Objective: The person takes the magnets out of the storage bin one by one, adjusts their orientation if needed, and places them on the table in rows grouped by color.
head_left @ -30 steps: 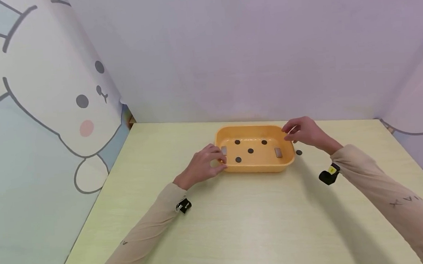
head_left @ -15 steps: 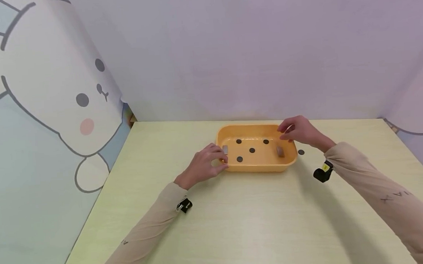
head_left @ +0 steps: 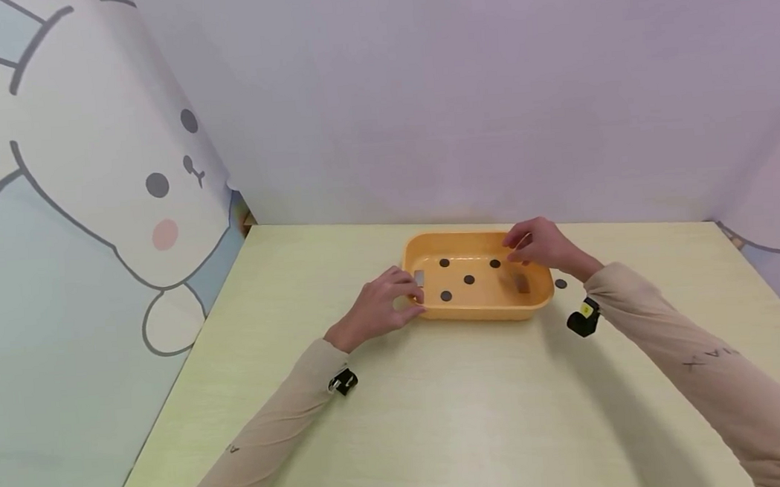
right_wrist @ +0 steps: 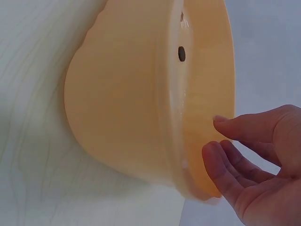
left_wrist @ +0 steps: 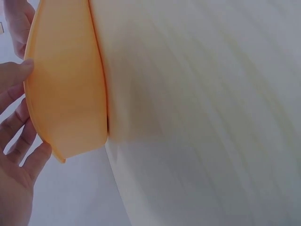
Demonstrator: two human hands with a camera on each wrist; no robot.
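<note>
A yellow-orange plastic basin (head_left: 481, 314) stands near the back of the table, with several dark flat discs (head_left: 469, 279) on its floor. My left hand (head_left: 383, 303) grips the basin's left end; in the left wrist view its thumb and fingertips lie along the rim. My right hand (head_left: 539, 245) hovers over the basin's right end, thumb and fingers loosely bent and apart. In the right wrist view nothing shows between those fingertips. A brownish rectangular patch (head_left: 522, 283) is blurred below the right hand, inside the basin; a greyish one (head_left: 420, 278) shows at the left end.
One more dark disc (head_left: 561, 284) lies on the table just right of the basin. A pale wall (head_left: 422, 107) rises right behind the table (head_left: 441, 419), and a cartoon-printed wall (head_left: 93, 217) stands at left. Black wrist cameras hang below both sleeves.
My right hand has moved left, further over the basin. The left hand keeps its place on the rim. The whole view has shifted slightly.
</note>
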